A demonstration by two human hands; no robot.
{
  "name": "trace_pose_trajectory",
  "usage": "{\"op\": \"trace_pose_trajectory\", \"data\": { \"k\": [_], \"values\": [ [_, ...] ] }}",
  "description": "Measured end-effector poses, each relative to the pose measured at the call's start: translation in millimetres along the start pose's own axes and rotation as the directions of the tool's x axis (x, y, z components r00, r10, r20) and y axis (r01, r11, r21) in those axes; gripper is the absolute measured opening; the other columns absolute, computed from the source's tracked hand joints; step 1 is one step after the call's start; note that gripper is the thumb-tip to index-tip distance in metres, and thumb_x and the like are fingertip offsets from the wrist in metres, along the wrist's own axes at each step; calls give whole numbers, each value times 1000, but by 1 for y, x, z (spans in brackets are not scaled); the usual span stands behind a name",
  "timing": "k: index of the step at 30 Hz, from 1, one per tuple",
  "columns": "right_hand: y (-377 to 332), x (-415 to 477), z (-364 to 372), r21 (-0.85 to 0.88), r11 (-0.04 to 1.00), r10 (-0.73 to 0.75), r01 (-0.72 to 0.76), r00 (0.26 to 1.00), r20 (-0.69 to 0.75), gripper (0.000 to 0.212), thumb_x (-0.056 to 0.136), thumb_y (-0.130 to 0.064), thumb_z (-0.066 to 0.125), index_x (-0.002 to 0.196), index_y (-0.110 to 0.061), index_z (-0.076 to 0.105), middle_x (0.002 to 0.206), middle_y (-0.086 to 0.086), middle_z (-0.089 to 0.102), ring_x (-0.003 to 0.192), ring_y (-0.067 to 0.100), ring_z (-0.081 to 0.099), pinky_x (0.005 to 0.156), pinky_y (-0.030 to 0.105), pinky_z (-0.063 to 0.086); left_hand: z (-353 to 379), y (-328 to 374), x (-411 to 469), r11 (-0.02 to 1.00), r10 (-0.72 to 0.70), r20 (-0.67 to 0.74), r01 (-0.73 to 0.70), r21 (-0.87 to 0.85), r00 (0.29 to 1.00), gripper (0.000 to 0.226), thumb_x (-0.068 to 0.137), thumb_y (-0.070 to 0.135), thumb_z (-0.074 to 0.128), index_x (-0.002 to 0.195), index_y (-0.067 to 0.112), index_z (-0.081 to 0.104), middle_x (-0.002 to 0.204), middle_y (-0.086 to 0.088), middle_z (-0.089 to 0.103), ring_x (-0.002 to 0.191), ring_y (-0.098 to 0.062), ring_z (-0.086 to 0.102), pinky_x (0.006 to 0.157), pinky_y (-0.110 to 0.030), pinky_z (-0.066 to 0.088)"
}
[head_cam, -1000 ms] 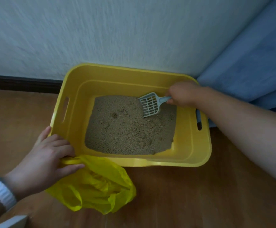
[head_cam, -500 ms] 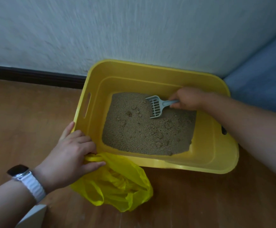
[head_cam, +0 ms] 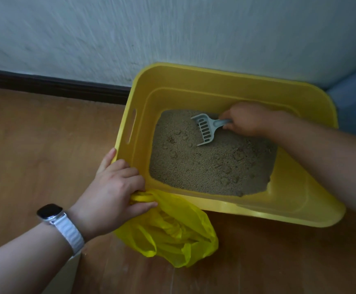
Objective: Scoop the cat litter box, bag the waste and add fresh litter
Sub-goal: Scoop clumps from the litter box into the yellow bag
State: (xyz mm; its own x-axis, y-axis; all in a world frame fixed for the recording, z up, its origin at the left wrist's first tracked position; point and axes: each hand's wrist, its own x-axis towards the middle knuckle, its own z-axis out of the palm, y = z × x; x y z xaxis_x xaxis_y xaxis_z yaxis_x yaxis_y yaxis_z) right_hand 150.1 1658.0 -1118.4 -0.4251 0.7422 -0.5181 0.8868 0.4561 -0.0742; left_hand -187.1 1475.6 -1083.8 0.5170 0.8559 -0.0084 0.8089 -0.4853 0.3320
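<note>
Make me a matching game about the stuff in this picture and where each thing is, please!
Things:
1. grey slotted plastic scoop
2. crumpled yellow plastic bag
3. smartwatch with a white strap
4. yellow plastic litter box

Places:
A. on the wrist of the left hand
B. standing on the wooden floor by the white wall
C. held by the right hand inside the box
D. gripped by the left hand beside the box's near corner

Pairs: 1-C, 2-D, 3-A, 4-B.
</note>
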Motion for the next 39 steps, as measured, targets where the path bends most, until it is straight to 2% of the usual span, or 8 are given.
{"op": "trace_pose_trajectory", "data": {
  "k": [6, 11, 14, 18, 21, 26, 31, 39],
  "values": [
    [-14, 8, -2, 13, 998, -67, 67, 998, -5, 24, 97, -36, 54, 118, -28, 64, 83, -8, 54, 78, 16, 54, 64, 32, 44, -1, 1, 0, 1000, -1, 4, 1, -7, 1000, 43, 80, 69, 50, 68, 29, 58, 70, 13, 51, 80, -15, 51, 114, -53, 15],
    [-44, 19, 0, 28, 988, -153, 153, 988, -15, 14, 97, -33, 55, 104, -26, 64, 78, -8, 51, 74, 15, 52, 61, 30, 39, -2, 1, 0, 1000, -6, 11, 6, 0, 1000, 44, 81, 70, 49, 68, 28, 59, 70, 14, 51, 81, -15, 52, 114, -53, 15],
    [-56, 20, 8, 55, 980, -189, 189, 982, 0, 10, 97, -32, 55, 96, -24, 61, 80, -5, 54, 77, 18, 56, 62, 31, 44, -2, 2, 0, 1000, -16, 17, 16, 3, 1000, 44, 81, 70, 49, 70, 28, 60, 70, 14, 50, 81, -15, 52, 114, -52, 14],
    [-56, 15, 18, 101, 971, -217, 217, 976, -13, 16, 96, -35, 54, 105, -24, 63, 85, -3, 55, 80, 19, 56, 67, 33, 47, -2, 2, 0, 1000, -22, 17, 22, -3, 1000, 43, 81, 69, 50, 69, 28, 59, 70, 14, 50, 81, -16, 53, 114, -53, 14],
    [-62, 11, 25, 121, 960, -257, 253, 966, 22, 13, 95, -37, 56, 101, -27, 62, 88, -4, 56, 81, 18, 55, 68, 34, 47, -2, 2, 0, 1000, -20, 13, 20, 3, 1000, 44, 80, 69, 50, 69, 27, 60, 69, 13, 51, 81, -17, 53, 114, -52, 14],
    [-76, -7, 46, 171, 959, -242, 224, 966, 87, 14, 96, -37, 55, 88, -32, 44, 79, -6, 51, 72, 16, 51, 57, 29, 35, -1, 2, 1, 1000, -18, 10, 18, 8, 1000, 45, 80, 69, 50, 68, 27, 60, 68, 13, 50, 80, -17, 51, 114, -52, 15],
    [-91, -26, 54, 235, 953, -224, 193, 968, 111, 14, 98, -37, 51, 95, -24, 48, 74, -5, 50, 64, 12, 48, 52, 28, 31, -1, 3, 1, 1000, -18, 9, 18, 16, 1000, 46, 79, 70, 50, 68, 27, 60, 69, 14, 49, 81, -16, 51, 114, -52, 15],
    [-100, -31, 60, 384, 920, -130, 75, 985, 117, 18, 100, -39, 46, 97, -22, 46, 78, -1, 51, 66, 15, 49, 57, 32, 39, -3, 4, 0, 1000, -21, 20, 20, 24, 1000, 44, 79, 69, 50, 69, 27, 61, 70, 14, 51, 82, -17, 53, 114, -52, 14]
  ]
}}
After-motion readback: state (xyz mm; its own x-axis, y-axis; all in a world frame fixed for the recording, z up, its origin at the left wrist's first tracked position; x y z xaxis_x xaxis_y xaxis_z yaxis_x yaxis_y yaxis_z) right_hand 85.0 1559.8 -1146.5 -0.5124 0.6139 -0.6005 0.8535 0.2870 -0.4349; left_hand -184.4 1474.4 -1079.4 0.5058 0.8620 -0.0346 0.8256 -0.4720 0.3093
